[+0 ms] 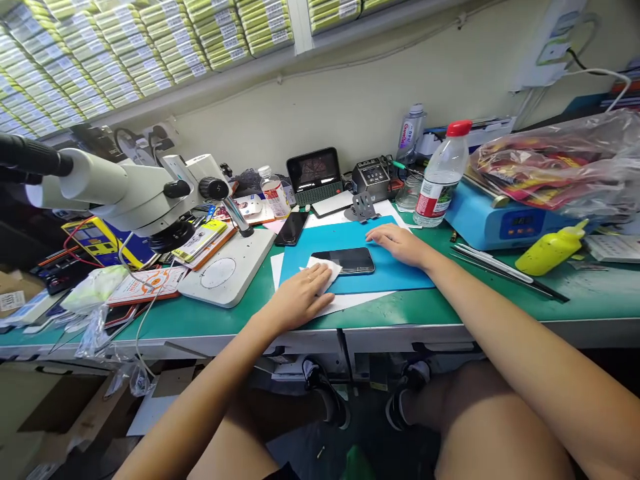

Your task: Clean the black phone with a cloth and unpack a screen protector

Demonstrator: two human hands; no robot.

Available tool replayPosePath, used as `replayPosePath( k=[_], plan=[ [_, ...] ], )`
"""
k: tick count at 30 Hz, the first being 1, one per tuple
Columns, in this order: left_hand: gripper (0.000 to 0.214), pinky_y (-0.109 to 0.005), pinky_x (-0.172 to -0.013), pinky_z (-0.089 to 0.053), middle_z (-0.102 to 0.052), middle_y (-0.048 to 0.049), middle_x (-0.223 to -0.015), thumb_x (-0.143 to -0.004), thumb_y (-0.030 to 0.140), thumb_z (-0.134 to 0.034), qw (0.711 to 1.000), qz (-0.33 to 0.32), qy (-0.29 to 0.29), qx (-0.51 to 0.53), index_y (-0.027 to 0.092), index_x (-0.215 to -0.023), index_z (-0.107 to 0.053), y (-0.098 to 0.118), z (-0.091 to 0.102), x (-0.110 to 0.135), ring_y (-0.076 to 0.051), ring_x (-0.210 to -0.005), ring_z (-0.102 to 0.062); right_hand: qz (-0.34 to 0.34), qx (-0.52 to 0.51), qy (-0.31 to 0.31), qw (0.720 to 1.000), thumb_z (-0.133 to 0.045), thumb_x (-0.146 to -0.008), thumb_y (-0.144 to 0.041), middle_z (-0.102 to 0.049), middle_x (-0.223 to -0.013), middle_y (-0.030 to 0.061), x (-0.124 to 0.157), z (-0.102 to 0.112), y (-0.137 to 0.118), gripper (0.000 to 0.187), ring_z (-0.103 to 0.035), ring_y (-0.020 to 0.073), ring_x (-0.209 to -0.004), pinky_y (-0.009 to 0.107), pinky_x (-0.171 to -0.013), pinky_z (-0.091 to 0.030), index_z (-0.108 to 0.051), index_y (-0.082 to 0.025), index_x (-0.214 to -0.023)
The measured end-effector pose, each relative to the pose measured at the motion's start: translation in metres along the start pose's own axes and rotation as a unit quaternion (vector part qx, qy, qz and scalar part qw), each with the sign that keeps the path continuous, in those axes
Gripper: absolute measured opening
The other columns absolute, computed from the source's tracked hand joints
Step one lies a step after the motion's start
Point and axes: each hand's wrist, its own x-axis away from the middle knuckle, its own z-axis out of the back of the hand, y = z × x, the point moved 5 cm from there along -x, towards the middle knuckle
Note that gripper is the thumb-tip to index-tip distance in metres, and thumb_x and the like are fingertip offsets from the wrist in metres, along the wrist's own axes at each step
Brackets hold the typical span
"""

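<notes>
A black phone (350,259) lies flat on a blue mat (395,273) in the middle of the green bench. My left hand (297,298) rests at the mat's near left corner, its fingers closed on a white wipe (327,272) that touches the phone's left end. My right hand (397,243) lies palm down on the mat just behind and to the right of the phone, fingers stretched out flat, holding nothing.
A white microscope (125,190) with its round-marked base (227,270) stands at the left among tools and packets. A second dark phone (291,228), a small screen (314,172), a red-capped bottle (442,175), a blue device (500,220), a yellow squeeze bottle (550,249) and long tweezers (505,270) surround the mat.
</notes>
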Motion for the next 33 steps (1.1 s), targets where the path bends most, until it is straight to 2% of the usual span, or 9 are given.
replayPosePath(
  k=[3,5,9,13,16,20,25,28,33],
  plan=[
    [0.053,-0.043,-0.121,-0.031,-0.041,-0.0163,-0.154,-0.102,0.046,-0.039,1.0,0.003,0.001,0.001,0.013,-0.143,-0.045,0.01,-0.003,-0.009,-0.027,-0.147,-0.034,-0.005,0.003,0.007,1.0,-0.033,-0.089,-0.077,-0.075,-0.111,0.0101,0.001,0.0,0.002,0.07,-0.062,0.0342,-0.114,0.054,-0.103,-0.044,-0.078,-0.024,-0.092],
    [0.049,-0.042,-0.12,-0.032,-0.043,-0.0147,-0.154,-0.103,0.044,-0.037,1.0,0.005,0.006,0.003,0.015,-0.141,-0.047,0.008,-0.003,-0.005,-0.025,-0.146,-0.036,-0.01,0.002,0.012,1.0,-0.033,-0.089,-0.077,-0.076,-0.111,0.0096,0.001,0.0,0.004,0.068,-0.061,0.0341,-0.115,0.055,-0.102,-0.045,-0.078,-0.025,-0.092],
    [0.045,-0.041,-0.117,-0.038,-0.046,-0.0111,-0.152,-0.104,0.042,-0.034,0.999,0.047,0.003,0.005,0.02,-0.139,-0.05,-0.017,0.003,0.014,-0.024,-0.141,-0.044,-0.006,-0.002,0.017,1.0,-0.034,-0.089,-0.077,-0.076,-0.11,0.0092,-0.001,0.0,0.005,0.068,-0.062,0.0341,-0.113,0.055,-0.102,-0.045,-0.078,-0.025,-0.091],
    [0.043,-0.047,-0.119,-0.032,-0.051,-0.0128,-0.148,-0.104,0.04,-0.034,0.998,0.057,0.011,-0.013,0.017,-0.135,-0.053,-0.033,0.005,0.011,-0.028,-0.148,-0.031,-0.006,-0.004,0.024,1.0,-0.034,-0.089,-0.076,-0.076,-0.109,0.0095,-0.002,-0.001,0.007,0.067,-0.063,0.0335,-0.113,0.054,-0.102,-0.046,-0.077,-0.025,-0.091],
    [0.047,-0.05,-0.12,-0.03,-0.043,-0.0172,-0.153,-0.104,0.039,-0.034,0.997,0.068,0.01,-0.022,0.012,-0.138,-0.05,-0.026,-0.001,-0.003,-0.032,-0.148,-0.028,-0.011,-0.007,0.026,1.0,-0.033,-0.089,-0.077,-0.076,-0.109,0.0104,-0.001,0.0,0.006,0.068,-0.063,0.0336,-0.112,0.055,-0.102,-0.045,-0.076,-0.024,-0.091],
    [0.061,-0.05,-0.121,-0.027,-0.028,-0.0205,-0.159,-0.102,0.046,-0.033,0.997,0.082,-0.006,-0.006,0.006,-0.149,-0.036,0.0,-0.014,-0.024,-0.033,-0.149,-0.024,-0.016,-0.013,0.025,0.999,-0.033,-0.088,-0.077,-0.075,-0.108,0.0108,-0.001,0.001,0.004,0.068,-0.062,0.0341,-0.113,0.055,-0.102,-0.045,-0.076,-0.024,-0.089],
    [0.073,-0.045,-0.122,-0.025,-0.027,-0.023,-0.159,-0.1,0.056,-0.032,0.998,0.064,-0.01,0.013,0.001,-0.148,-0.035,0.034,-0.02,-0.04,-0.033,-0.15,-0.024,-0.018,-0.022,0.032,0.999,-0.033,-0.087,-0.079,-0.076,-0.106,0.0107,-0.002,0.001,0.005,0.069,-0.062,0.0343,-0.112,0.055,-0.104,-0.043,-0.075,-0.025,-0.086],
    [0.073,-0.044,-0.123,-0.023,-0.027,-0.0222,-0.159,-0.101,0.055,-0.031,0.998,0.054,-0.026,0.013,0.0,-0.149,-0.034,0.038,-0.015,-0.027,-0.032,-0.15,-0.023,-0.02,-0.025,0.028,0.999,-0.033,-0.087,-0.078,-0.075,-0.107,0.0114,-0.001,0.001,0.006,0.069,-0.062,0.0342,-0.113,0.054,-0.104,-0.043,-0.075,-0.024,-0.087],
    [0.066,-0.046,-0.121,-0.027,-0.026,-0.0192,-0.16,-0.103,0.052,-0.025,0.995,0.092,-0.048,-0.005,0.006,-0.15,-0.034,0.015,-0.007,0.006,-0.029,-0.15,-0.024,-0.031,-0.027,0.025,0.999,-0.032,-0.088,-0.079,-0.075,-0.108,0.0113,-0.001,0.001,0.005,0.071,-0.061,0.0343,-0.114,0.052,-0.105,-0.042,-0.075,-0.023,-0.088]
  ],
)
